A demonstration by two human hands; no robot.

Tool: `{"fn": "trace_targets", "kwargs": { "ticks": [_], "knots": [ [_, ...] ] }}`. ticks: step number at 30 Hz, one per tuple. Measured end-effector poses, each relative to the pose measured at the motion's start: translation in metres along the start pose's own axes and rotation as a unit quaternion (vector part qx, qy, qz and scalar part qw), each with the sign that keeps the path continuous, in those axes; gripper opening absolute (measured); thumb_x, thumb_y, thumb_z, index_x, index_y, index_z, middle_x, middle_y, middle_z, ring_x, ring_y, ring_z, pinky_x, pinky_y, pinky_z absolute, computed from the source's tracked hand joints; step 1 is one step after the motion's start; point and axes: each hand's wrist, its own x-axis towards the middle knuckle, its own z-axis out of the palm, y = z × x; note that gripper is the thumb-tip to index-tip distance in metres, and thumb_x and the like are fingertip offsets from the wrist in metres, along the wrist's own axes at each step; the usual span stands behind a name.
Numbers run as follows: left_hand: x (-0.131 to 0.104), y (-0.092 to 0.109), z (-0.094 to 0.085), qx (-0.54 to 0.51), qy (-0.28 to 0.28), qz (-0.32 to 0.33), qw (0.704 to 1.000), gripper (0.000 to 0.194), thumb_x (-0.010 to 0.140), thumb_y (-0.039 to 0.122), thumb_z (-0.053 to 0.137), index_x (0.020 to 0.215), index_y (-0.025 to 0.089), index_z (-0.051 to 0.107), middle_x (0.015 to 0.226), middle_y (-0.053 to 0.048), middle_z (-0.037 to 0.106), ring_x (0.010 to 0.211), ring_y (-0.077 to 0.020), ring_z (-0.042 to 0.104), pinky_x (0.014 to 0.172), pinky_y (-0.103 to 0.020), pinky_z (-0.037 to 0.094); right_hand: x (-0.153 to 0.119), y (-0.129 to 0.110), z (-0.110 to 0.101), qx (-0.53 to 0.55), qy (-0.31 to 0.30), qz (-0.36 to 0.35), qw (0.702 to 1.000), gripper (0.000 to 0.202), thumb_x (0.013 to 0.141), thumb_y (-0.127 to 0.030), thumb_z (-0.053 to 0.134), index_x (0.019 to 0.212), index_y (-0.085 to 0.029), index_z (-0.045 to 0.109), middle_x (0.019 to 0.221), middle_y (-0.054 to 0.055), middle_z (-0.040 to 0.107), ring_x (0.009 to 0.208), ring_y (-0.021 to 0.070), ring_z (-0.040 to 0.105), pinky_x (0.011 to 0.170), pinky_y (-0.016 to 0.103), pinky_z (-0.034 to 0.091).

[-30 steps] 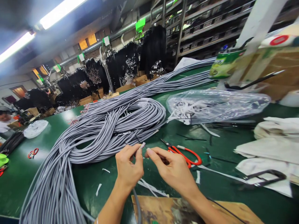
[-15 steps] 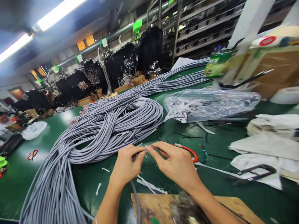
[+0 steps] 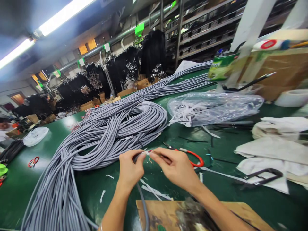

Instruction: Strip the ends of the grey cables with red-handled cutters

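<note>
My left hand [image 3: 129,169] grips the end of a grey cable [image 3: 143,205] that runs down toward me between my arms. My right hand [image 3: 175,166] pinches the thin wires and a white strip at that cable's tip, fingertips touching the left hand's. Both hands hover over the green table [image 3: 96,179], just in front of a big looped bundle of grey cables [image 3: 115,128]. Red-handled scissors [image 3: 192,155] lie on the table right behind my right hand.
A clear plastic bag of white strips [image 3: 211,107] lies at the back right, with folded white cloths [image 3: 274,147] and a black handle [image 3: 262,175] to the right. A worn wooden board [image 3: 168,215] sits at the near edge. White scraps [image 3: 154,191] litter the table. Another pair of red scissors [image 3: 33,161] lies far left.
My hands have come closer together at the cable tip, and the right fingers now pinch the wire ends. The camera has shifted slightly to the right.
</note>
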Motion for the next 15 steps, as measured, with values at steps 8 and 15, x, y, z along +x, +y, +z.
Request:
{"fn": "trace_targets", "kwargs": {
  "ticks": [8, 15],
  "knots": [
    [-0.002, 0.001, -0.001, 0.037, -0.135, 0.123, 0.982, 0.021, 0.082, 0.014, 0.048, 0.087, 0.014, 0.069, 0.074, -0.006, 0.065, 0.068, -0.0155, 0.057, 0.064, -0.024, 0.044, 0.010, 0.027, -0.017, -0.072, -0.005, 0.018, 0.997, 0.023, 0.072, -0.033, 0.050, 0.054, -0.019, 0.053, 0.046, 0.000, 0.053, 0.041, 0.0121, 0.046, 0.041, 0.022, 0.037],
    [0.004, -0.011, 0.011, -0.007, 0.013, 0.000, 1.000, 0.023, 0.080, 0.012, 0.046, 0.085, 0.013, 0.069, 0.076, -0.007, 0.068, 0.067, -0.0162, 0.059, 0.063, -0.024, 0.044, 0.001, 0.010, -0.004, -0.160, 0.003, -0.194, 0.968, 0.025, 0.080, -0.020, 0.046, 0.056, -0.018, 0.055, 0.050, 0.001, 0.057, 0.045, 0.0111, 0.051, 0.045, 0.020, 0.036]
  ]
}}
